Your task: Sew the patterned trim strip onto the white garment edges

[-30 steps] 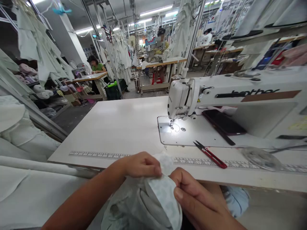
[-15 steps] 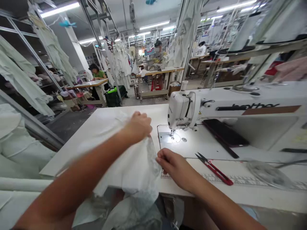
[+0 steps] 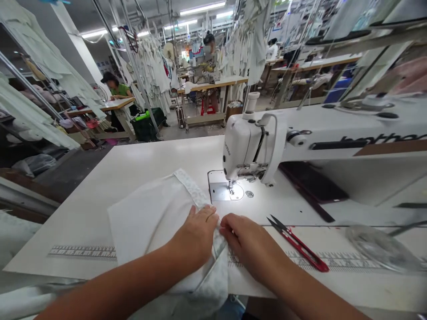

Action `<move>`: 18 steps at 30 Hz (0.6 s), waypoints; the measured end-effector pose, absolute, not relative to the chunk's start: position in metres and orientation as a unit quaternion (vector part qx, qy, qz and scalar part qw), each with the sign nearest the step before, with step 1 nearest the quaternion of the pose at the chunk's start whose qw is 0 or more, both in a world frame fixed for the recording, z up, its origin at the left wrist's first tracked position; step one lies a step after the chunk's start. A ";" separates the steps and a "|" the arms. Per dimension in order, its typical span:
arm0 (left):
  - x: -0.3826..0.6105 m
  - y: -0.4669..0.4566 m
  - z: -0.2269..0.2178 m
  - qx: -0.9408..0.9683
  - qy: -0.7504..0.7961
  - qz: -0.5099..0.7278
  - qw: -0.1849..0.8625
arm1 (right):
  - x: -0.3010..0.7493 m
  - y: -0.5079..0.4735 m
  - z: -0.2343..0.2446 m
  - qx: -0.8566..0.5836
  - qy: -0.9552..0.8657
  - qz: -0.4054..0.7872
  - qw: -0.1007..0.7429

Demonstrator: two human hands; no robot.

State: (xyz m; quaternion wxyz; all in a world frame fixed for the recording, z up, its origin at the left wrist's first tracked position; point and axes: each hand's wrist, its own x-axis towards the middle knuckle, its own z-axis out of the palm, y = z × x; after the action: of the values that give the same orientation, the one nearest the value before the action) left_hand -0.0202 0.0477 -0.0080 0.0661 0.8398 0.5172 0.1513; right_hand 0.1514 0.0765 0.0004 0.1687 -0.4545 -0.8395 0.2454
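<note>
Pressing down flat and unclenched, the left hand (image 3: 196,235) is resting on a white fabric panel (image 3: 150,218), while the right hand (image 3: 245,240) is touching the panel's pale patterned binding (image 3: 190,189) with its fingertips, with no clear pinch. Lifted a moment ago, the cloth is now lying spread on the sewing table (image 3: 83,213), just short of the needle plate (image 3: 222,191) of the Brother sewing machine (image 3: 242,146).

White sewing table (image 3: 150,155): Brother sewing machine (image 3: 247,146) centre right, folded white fabric (image 3: 150,218) lower centre, red thread snips (image 3: 300,246) lower right, printed ruler scale (image 3: 83,252) along front edge.
</note>
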 end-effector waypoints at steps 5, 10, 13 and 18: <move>-0.022 0.063 -0.019 0.851 0.492 0.162 0.088 | 0.169 0.078 -0.007 -0.324 -0.921 0.092 0.195; -0.021 0.095 -0.012 0.866 0.455 0.170 0.118 | 0.190 0.082 -0.017 -0.226 -0.953 0.019 0.201; -0.018 0.108 -0.009 0.867 0.448 0.176 0.127 | 0.193 0.088 -0.016 -0.235 -0.954 0.018 0.184; -0.021 0.118 -0.011 0.883 0.420 0.186 0.098 | 0.195 0.103 -0.015 -0.244 -0.951 0.012 0.192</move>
State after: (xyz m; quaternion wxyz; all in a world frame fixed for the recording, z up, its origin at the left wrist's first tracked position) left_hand -0.0209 0.1182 -0.0111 0.0982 0.8827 0.4201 0.1863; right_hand 0.1945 0.1029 -0.0155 0.1917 -0.2439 -0.9506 0.0121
